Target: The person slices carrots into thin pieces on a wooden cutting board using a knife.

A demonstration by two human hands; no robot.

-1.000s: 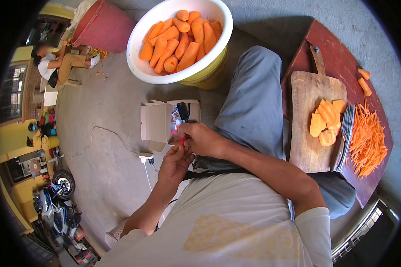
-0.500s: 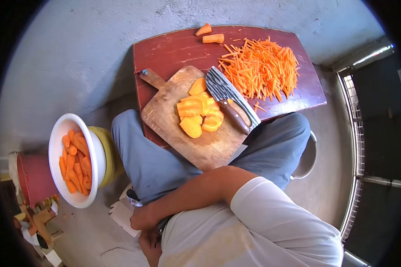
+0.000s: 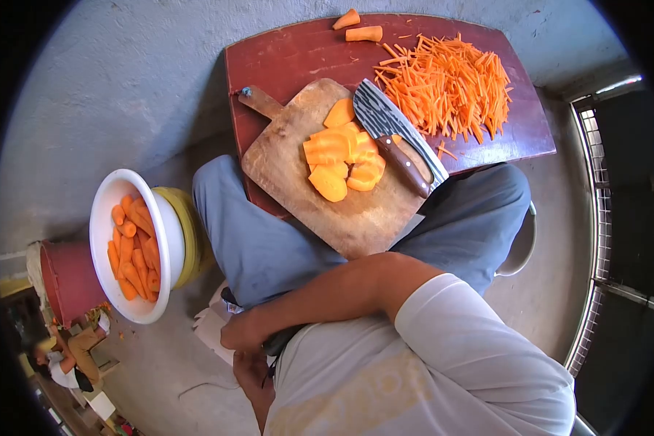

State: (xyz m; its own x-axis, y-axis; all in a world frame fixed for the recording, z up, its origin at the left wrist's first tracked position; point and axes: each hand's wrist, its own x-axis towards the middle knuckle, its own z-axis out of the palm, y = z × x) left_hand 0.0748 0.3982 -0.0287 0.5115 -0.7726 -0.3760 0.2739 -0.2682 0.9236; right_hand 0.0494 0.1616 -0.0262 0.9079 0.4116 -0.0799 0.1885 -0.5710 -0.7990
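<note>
My right arm reaches across my lap, and my right hand (image 3: 243, 331) is at my left hip with its fingers curled in. Just below it, close against it, is my left hand (image 3: 252, 369), partly covered by my shirt; its fingers look bent. Whatever they hold is hidden, though a black item (image 3: 282, 339) shows beside them. Across the table edge and my lap, a wooden cutting board (image 3: 283, 156) carries thick orange carrot slices (image 3: 334, 152). Lying over its right side is a cleaver (image 3: 402, 138) with a dark patterned blade and brown handle, untouched.
Shredded carrot (image 3: 450, 87) is heaped on the red table (image 3: 298, 54), with two carrot pieces (image 3: 363, 33) at the back edge. Left of my knee stands a white basin (image 3: 168, 247) of peeled carrots. Farther left are a red bucket (image 3: 69, 280) and another person (image 3: 73, 360).
The view has shifted, so the table, board and basin appear higher and slightly to the right. My hands remain together at my left hip. Nothing on the board has moved.
</note>
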